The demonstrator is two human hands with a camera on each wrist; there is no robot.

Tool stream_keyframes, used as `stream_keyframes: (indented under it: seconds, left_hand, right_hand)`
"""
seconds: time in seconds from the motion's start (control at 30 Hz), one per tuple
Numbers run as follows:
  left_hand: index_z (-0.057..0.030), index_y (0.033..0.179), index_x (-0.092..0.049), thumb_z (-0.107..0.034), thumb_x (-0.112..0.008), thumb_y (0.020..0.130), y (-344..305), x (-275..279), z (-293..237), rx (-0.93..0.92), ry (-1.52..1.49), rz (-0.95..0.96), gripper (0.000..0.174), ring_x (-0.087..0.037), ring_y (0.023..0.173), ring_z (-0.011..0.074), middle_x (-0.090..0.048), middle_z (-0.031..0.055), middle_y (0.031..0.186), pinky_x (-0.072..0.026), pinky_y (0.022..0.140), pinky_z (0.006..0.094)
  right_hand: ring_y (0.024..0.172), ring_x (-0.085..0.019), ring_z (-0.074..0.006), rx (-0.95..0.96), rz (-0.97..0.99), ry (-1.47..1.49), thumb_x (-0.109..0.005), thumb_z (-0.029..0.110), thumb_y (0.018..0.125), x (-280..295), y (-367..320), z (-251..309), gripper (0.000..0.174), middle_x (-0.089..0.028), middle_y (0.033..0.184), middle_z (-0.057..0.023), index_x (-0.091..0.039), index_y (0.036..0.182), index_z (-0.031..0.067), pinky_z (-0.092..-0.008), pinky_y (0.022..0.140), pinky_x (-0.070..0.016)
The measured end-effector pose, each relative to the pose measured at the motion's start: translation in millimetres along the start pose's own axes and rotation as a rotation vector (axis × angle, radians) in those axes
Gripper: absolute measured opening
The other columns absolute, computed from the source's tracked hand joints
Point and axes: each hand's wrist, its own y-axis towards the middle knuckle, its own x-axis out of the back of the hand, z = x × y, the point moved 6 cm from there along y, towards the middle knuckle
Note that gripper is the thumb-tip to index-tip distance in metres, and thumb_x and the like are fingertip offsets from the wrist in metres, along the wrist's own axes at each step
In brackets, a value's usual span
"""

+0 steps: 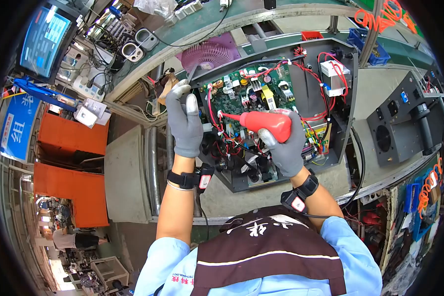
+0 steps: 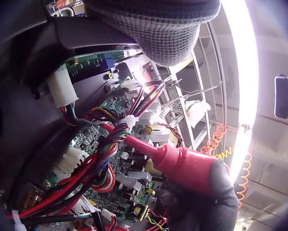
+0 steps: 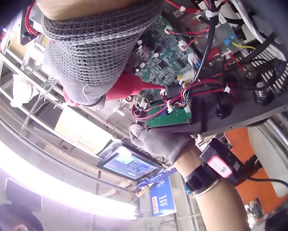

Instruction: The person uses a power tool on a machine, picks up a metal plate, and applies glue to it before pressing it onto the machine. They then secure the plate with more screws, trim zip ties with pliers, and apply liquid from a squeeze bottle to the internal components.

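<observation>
My right hand (image 1: pixel 287 150), in a grey glove with pale fingertips, grips a red squeeze bottle (image 1: pixel 269 124) above an opened electronics unit. Its long tapered nozzle (image 1: pixel 232 117) points left to a white connector on the green circuit board (image 1: pixel 239 91). In the left wrist view the nozzle end reaches a bundle of coloured wires (image 2: pixel 103 159), which partly hides the tip. Also gloved, my left hand (image 1: pixel 185 121) is at the left edge of the dark metal chassis (image 1: pixel 343 133), thumb and fingers extended and holding nothing. The right wrist view shows it beside the board's edge.
A second dark unit (image 1: pixel 404 121) stands to the right on the bench. Behind the chassis lies a purple fan grille (image 1: pixel 209 53). Orange panels (image 1: pixel 74 182) and a monitor (image 1: pixel 45 42) are at left. A black cable (image 1: pixel 361 163) hangs along the chassis's right side.
</observation>
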Motion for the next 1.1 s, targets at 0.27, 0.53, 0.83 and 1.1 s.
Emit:
stream_keyframes:
  seconds: [0.27,0.53,0.83,1.1]
  left_hand:
    - [0.0008,0.111,-0.046,-0.010,-0.046,0.092,0.7,0.4,2.7,-0.050,0.046,-0.007,0.022,-0.050,0.107,0.0206,-0.051,0.0138,0.116,-0.0392,0.094,0.0320]
    - [0.0006,0.110,-0.049,-0.011,-0.048,0.091,2.1,0.4,2.7,-0.023,0.032,-0.032,0.022,-0.052,0.102,0.0194,-0.054,0.0125,0.112,-0.0412,0.090,0.0305]
    - [0.0002,0.106,-0.052,-0.006,-0.049,0.086,3.5,0.9,9.4,-0.072,0.032,-0.053,0.021,-0.052,0.102,0.0247,-0.054,0.0136,0.109,-0.0392,0.092,0.0335]
    - [-0.0024,0.104,-0.053,-0.006,-0.050,0.080,7.2,-0.1,8.5,-0.053,0.106,-0.019,0.024,-0.050,0.106,0.0277,-0.054,0.0135,0.109,-0.0351,0.096,0.0374]
  right_hand:
    - [0.081,-0.057,-0.0142,-0.156,-0.070,0.072,-0.074,0.024,0.074,16.4,-1.4,-1.3,0.042,-0.060,0.089,-0.0080,-0.051,0.101,0.0015,-0.0296,0.071,-0.0479]
    - [0.081,-0.055,-0.0124,-0.167,-0.267,0.048,-0.074,0.020,0.072,55.1,-10.1,5.3,0.040,-0.059,0.091,-0.0051,-0.052,0.101,0.0016,-0.0273,0.074,-0.0467]
    - [0.077,-0.057,-0.0149,-0.114,-0.182,-0.115,-0.076,0.023,0.070,42.4,-6.3,6.0,0.043,-0.060,0.086,-0.0073,-0.053,0.099,0.0008,-0.0282,0.072,-0.0475]
    - [0.078,-0.057,-0.0157,-0.070,-0.200,-0.233,-0.076,0.022,0.071,47.6,-17.5,6.4,0.042,-0.061,0.088,-0.0078,-0.053,0.100,0.0015,-0.0280,0.072,-0.0471]
